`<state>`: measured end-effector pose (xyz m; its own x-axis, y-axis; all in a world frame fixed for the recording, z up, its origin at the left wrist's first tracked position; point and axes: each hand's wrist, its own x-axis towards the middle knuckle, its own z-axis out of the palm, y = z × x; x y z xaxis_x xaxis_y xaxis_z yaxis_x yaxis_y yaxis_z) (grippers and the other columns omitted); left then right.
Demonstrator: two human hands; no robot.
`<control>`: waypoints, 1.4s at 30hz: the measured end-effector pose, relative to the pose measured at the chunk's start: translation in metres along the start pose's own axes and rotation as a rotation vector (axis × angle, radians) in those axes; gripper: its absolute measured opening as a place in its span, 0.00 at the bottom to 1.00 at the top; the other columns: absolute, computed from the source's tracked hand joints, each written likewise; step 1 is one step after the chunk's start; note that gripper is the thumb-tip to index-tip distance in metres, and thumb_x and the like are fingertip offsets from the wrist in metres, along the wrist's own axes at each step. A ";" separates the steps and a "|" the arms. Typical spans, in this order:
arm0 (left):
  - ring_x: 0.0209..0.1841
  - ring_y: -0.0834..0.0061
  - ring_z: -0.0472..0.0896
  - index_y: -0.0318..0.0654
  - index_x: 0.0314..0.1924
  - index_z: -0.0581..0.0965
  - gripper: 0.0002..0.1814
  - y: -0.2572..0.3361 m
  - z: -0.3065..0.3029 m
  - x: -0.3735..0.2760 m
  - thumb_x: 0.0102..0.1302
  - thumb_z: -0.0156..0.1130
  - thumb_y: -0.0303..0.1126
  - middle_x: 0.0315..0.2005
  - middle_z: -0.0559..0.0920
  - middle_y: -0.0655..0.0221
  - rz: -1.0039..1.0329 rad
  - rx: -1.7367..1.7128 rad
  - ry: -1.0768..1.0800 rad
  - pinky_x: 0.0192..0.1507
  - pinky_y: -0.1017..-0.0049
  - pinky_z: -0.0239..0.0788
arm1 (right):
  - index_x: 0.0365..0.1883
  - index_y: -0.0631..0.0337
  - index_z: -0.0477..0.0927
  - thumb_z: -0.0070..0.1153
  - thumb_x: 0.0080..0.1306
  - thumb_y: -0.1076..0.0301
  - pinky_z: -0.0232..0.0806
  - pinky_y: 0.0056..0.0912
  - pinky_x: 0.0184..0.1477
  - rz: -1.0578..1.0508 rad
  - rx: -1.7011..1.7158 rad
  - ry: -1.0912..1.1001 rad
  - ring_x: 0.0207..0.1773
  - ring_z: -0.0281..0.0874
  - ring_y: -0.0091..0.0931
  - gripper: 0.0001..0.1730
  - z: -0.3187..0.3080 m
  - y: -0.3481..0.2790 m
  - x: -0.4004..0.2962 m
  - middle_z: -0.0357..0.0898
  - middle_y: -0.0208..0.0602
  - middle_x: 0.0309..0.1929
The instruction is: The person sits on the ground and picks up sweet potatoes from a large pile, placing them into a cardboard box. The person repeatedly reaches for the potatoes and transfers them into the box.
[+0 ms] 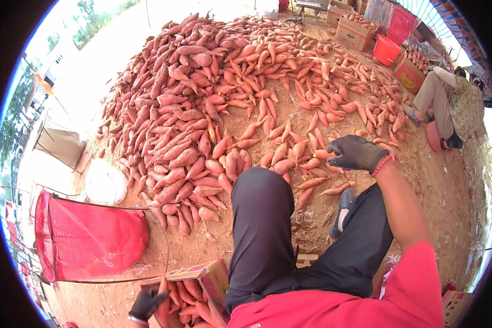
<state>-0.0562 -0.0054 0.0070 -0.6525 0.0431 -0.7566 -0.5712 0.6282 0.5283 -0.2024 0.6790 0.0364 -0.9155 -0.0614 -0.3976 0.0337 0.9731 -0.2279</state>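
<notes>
My left hand [145, 304], in a dark glove, grips a sweet potato [162, 305] at the near left. That root stands nearly upright at the side of an open cardboard box [215, 283] filled with sweet potatoes [188, 295]. On the other side, my right hand [354, 152], also gloved and with a red bead bracelet above it, hovers low over loose sweet potatoes [311, 163]. Its thumb and fingers are apart, close to the end of one sweet potato [323, 154]. A large heap of reddish sweet potatoes [180, 102] spreads on the ground before me.
A red mesh bag [94, 238] on a wire frame stands at left, near a white sack [105, 182]. At far right a person [447, 98] sits beside cardboard boxes [352, 35] and a red bucket [386, 50]. My knees flank bare soil [311, 229].
</notes>
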 end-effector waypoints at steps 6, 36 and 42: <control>0.31 0.79 0.80 0.30 0.58 0.76 0.21 0.046 -0.013 -0.032 0.68 0.62 0.33 0.36 0.82 0.67 0.089 -0.165 0.181 0.27 0.75 0.78 | 0.52 0.55 0.80 0.60 0.60 0.47 0.70 0.40 0.53 -0.083 0.024 -0.082 0.49 0.81 0.42 0.27 0.008 -0.009 0.024 0.83 0.46 0.45; 0.52 0.55 0.82 0.33 0.51 0.81 0.36 0.429 -0.026 0.764 0.58 0.66 0.61 0.44 0.85 0.54 0.638 -0.198 0.527 0.54 0.63 0.70 | 0.68 0.49 0.68 0.65 0.56 0.50 0.44 0.54 0.75 -0.575 -0.323 0.612 0.73 0.56 0.49 0.42 0.010 -0.070 0.603 0.59 0.51 0.73; 0.47 0.47 0.81 0.35 0.44 0.83 0.38 0.479 0.019 0.754 0.62 0.53 0.67 0.41 0.84 0.46 0.563 0.618 0.858 0.51 0.57 0.70 | 0.60 0.48 0.77 0.64 0.56 0.49 0.55 0.58 0.66 -0.301 -0.392 0.647 0.72 0.55 0.54 0.33 0.032 -0.078 0.671 0.52 0.50 0.76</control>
<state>-0.8127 0.3425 -0.3175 -0.9877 0.0469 0.1488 0.0836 0.9645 0.2507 -0.8068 0.5543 -0.2415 -0.9173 -0.3092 0.2509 -0.2839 0.9497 0.1325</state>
